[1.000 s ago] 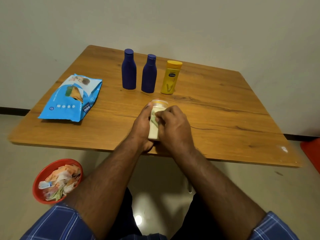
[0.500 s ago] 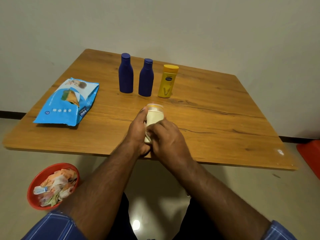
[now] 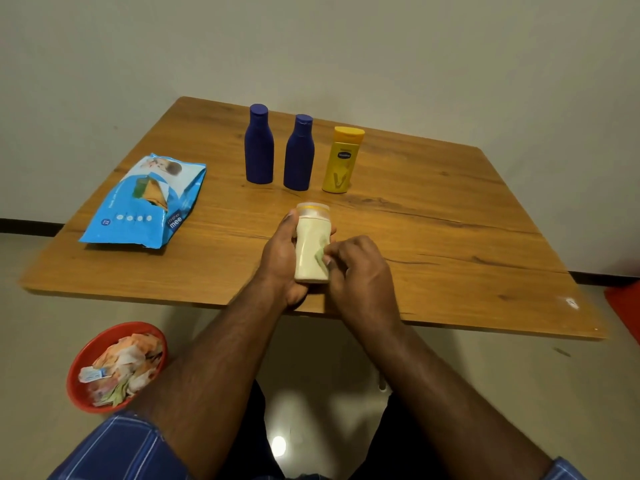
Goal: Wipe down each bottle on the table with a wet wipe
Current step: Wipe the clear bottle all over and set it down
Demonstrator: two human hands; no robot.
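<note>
My left hand [image 3: 282, 261] grips a cream-coloured bottle [image 3: 311, 251] with a clear, yellow-ringed cap, held over the near edge of the wooden table [image 3: 450, 237]. My right hand [image 3: 360, 275] pinches a wet wipe [image 3: 322, 255] against the bottle's right side; only a small pale-green bit of the wipe shows. Further back stand two dark blue bottles [image 3: 259, 145] [image 3: 299, 154] and a yellow bottle [image 3: 341, 161] in a row, all upright.
A blue pack of wet wipes [image 3: 145, 202] lies on the table's left part. On the floor at the lower left sits a red bowl [image 3: 86, 355] filled with crumpled used wipes. A red object [image 3: 627, 306] shows at the right edge.
My right hand has slid down and to the right along the bottle, baring more of its front. The bottle stays in my left hand. The view has shifted slightly.
</note>
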